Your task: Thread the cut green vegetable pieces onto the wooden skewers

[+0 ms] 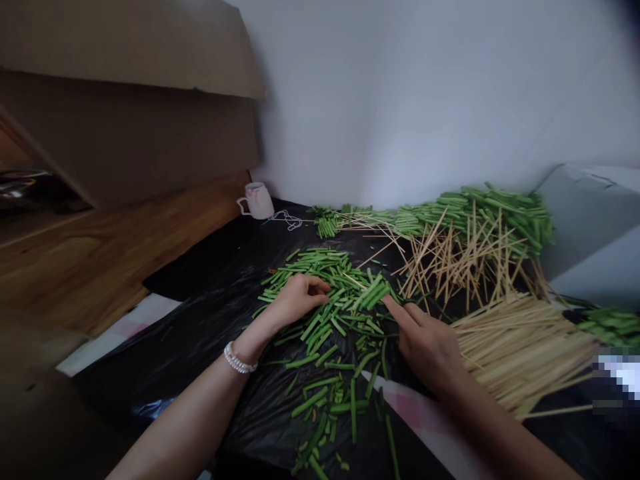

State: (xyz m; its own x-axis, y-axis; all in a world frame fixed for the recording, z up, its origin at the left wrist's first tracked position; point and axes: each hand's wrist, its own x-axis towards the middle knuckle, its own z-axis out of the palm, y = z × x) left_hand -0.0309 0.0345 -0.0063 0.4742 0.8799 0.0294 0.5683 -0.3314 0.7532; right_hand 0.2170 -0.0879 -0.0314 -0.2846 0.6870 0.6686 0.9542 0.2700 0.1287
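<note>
Well, pale wall: backs the whole view on my feed.
Cardboard box: fills the upper left.
Black plastic sheet: spreads beneath the work.
Skewered greens: I see them heaped at back right, sticks jutting out.
Loose green pieces: scattered mid-sheet, around both hands.
Bare sticks: bundled beside the right forearm.
Right hand: index finger extended, touching a short row of green pieces; others curled, and I cannot tell how firmly it grips.
Left hand: half-curled at the loose pieces; I cannot tell whether it pinches one.
White mug: stands near the wall.
Bracelet: circles the left wrist.
</note>
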